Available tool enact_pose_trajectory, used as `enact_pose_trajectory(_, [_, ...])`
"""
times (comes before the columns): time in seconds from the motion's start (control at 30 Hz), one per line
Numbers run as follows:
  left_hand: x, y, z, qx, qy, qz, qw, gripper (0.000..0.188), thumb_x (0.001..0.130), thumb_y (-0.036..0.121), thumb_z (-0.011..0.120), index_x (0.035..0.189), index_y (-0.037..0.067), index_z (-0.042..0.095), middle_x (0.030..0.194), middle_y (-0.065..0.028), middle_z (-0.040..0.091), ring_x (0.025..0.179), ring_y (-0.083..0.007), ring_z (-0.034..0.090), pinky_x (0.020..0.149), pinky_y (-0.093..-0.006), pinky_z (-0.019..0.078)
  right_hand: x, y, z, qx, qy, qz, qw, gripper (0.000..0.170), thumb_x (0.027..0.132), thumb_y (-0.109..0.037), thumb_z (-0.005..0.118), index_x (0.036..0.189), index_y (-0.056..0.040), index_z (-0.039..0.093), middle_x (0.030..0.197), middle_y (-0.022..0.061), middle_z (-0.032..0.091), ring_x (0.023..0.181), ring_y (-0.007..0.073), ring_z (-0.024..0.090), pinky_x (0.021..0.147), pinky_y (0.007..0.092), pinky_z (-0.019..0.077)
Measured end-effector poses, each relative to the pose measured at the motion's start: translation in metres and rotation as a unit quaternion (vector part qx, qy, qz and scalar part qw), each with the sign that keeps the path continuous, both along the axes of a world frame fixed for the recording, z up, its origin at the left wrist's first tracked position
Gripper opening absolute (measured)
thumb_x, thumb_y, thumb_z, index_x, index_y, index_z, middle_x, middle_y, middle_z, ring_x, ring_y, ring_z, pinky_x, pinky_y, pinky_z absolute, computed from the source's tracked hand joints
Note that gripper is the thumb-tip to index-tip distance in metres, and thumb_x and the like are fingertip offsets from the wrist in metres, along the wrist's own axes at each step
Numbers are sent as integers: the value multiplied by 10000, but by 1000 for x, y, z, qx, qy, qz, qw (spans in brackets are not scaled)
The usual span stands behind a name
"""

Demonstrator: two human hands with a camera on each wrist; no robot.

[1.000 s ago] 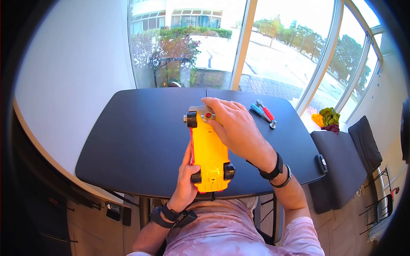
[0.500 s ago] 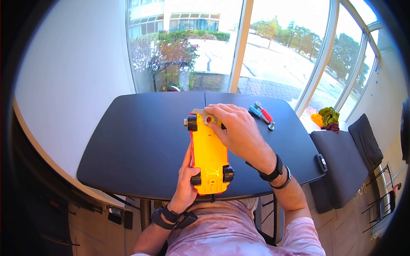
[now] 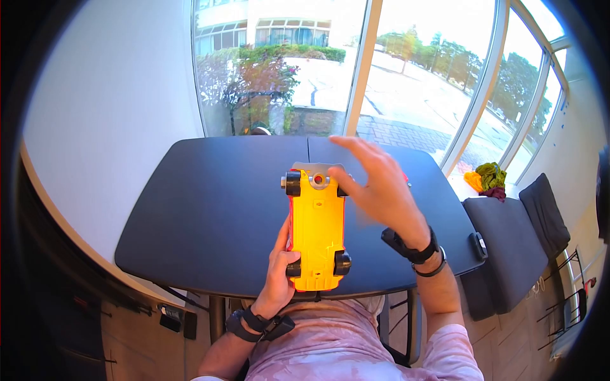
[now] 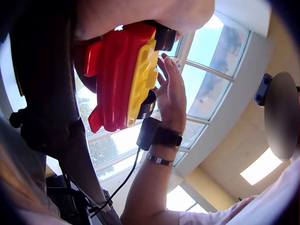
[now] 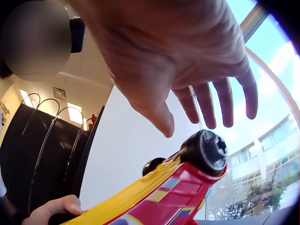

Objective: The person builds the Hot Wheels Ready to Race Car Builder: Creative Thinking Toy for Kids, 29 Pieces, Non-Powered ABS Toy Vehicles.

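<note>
A red and yellow toy car [image 3: 318, 228] is held up over the table's near side, its yellow underside facing the head camera. My left hand [image 3: 277, 282] grips its lower left side, the thumb by a black rear wheel [image 3: 342, 262]. At the far end a grey plastic piece [image 3: 307, 166] pokes out, with a round grey ring [image 3: 318, 180] around a red centre. Beside that end hangs my right hand [image 3: 386, 190], fingers spread and holding nothing. In the right wrist view its palm is above a black front wheel [image 5: 204, 152], apart from it.
The car is above a dark table [image 3: 203, 216]. A small red part [image 3: 407, 181] shows past my right hand, which hides the tools behind it. A black device [image 3: 477, 243] lies at the right edge. Cloths [image 3: 489, 176] and dark cushioned seating [image 3: 505, 254] are to the right.
My right hand has let go of the car's far end and moved right, fingers opening. The car has shifted slightly right. The tools and bolt behind are now covered by that hand.
</note>
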State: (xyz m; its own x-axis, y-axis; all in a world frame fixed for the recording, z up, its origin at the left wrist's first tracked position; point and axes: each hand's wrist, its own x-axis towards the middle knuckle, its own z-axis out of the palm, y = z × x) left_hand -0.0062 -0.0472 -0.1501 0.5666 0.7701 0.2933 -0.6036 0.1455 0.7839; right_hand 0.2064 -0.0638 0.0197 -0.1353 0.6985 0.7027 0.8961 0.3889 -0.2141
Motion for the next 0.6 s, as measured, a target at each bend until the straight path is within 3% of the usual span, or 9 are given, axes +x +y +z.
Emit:
enact_pose_trajectory(0.23, [4, 1, -8, -2, -15, 5, 1000, 849, 1010, 350, 525, 1799, 144, 293, 1765, -153, 493, 1562, -319, 577, 1285, -503, 488, 76, 7, -1, 44, -28, -101, 994, 384, 1054, -183, 751, 1415, -56, 714, 1352, 181, 771, 1288, 416, 696, 1097, 502, 554])
enact_pose_trajectory(0.6, [4, 6, -22, 1, -1, 27, 1000, 858, 1008, 386, 543, 1797, 148, 302, 1762, -147, 498, 1555, -307, 582, 1272, -503, 501, 201, 18, -77, -81, -86, -285, 951, 371, 1000, -65, 721, 1364, -129, 755, 1345, 138, 763, 1272, 392, 706, 1046, 509, 590])
